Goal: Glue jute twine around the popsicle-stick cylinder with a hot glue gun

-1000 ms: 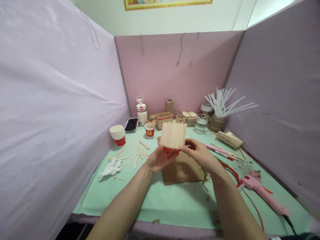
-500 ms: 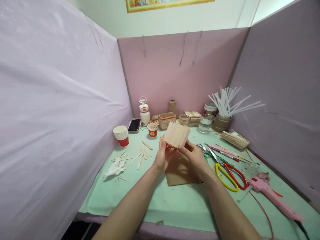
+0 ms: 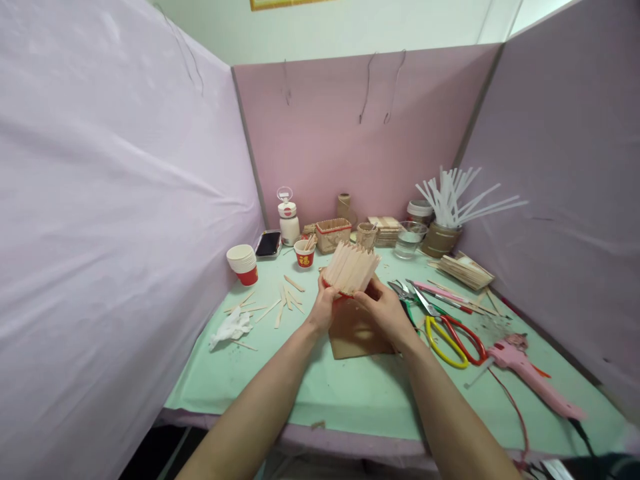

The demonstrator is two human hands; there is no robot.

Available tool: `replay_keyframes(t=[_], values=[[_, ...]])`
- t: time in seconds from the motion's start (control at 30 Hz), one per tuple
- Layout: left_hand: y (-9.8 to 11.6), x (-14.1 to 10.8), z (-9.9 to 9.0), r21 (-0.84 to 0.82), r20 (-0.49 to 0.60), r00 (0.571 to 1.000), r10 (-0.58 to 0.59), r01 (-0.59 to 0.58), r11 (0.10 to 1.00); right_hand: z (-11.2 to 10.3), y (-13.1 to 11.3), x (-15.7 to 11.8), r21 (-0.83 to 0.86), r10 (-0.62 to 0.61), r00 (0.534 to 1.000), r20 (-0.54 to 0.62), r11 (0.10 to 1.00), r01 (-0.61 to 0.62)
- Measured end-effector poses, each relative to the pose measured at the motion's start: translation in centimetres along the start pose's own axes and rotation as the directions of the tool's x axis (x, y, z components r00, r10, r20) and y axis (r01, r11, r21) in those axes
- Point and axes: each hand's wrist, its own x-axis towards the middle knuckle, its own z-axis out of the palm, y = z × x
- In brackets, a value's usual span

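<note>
A piece made of pale wooden sticks [image 3: 351, 267], set side by side with pointed upper tips and a red lower edge, is held up at the middle of the view. My left hand [image 3: 324, 303] grips its lower left side, the thumb at the red edge. On the lower right, my right hand [image 3: 384, 307] holds the same piece with thumb and fingers. Beneath both hands a brown board [image 3: 350, 340] lies on the green table cover. The fingers behind the piece are partly hidden.
Scissors [image 3: 453, 343], pliers [image 3: 404, 293] and a pink glue gun [image 3: 535, 380] lie at the right. Stacked paper cups [image 3: 243, 265], a crumpled tissue [image 3: 231, 328] and loose sticks [image 3: 283, 303] are at the left. A water bowl [image 3: 410, 240] and a woven basket [image 3: 333, 235] stand behind.
The stick piece has tilted a little in my hands, its right side lower. The camera view has shifted slightly, and more shows below the table's front edge.
</note>
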Motion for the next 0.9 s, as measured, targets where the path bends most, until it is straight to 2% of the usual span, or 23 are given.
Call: replay_keyframes(t=[0.23,0.47,0.67,0.9], values=[[0.3,-0.2,0.6,-0.025,-0.003,1.0,-0.001,0.001,1.0,-0.1,-1.2,-0.4,0.052,0.014,0.999,0.037,0.999,-0.016],[-0.2,-0.3,0.2,0.114,-0.016,0.998,0.054,-0.052,0.992,0.0,-1.1,-0.6,0.125,-0.004,0.999,0.044,0.992,-0.001],[-0.6,-0.2,-0.1,0.14,0.015,0.998,0.055,-0.057,0.988,-0.2,-0.9,-0.6,0.079,0.007,1.0,0.022,0.997,-0.008],[-0.7,-0.2,0.1,0.057,-0.014,0.999,0.045,-0.044,0.997,0.0,-0.9,-0.6,-0.024,-0.004,0.999,-0.041,1.0,0.003]])
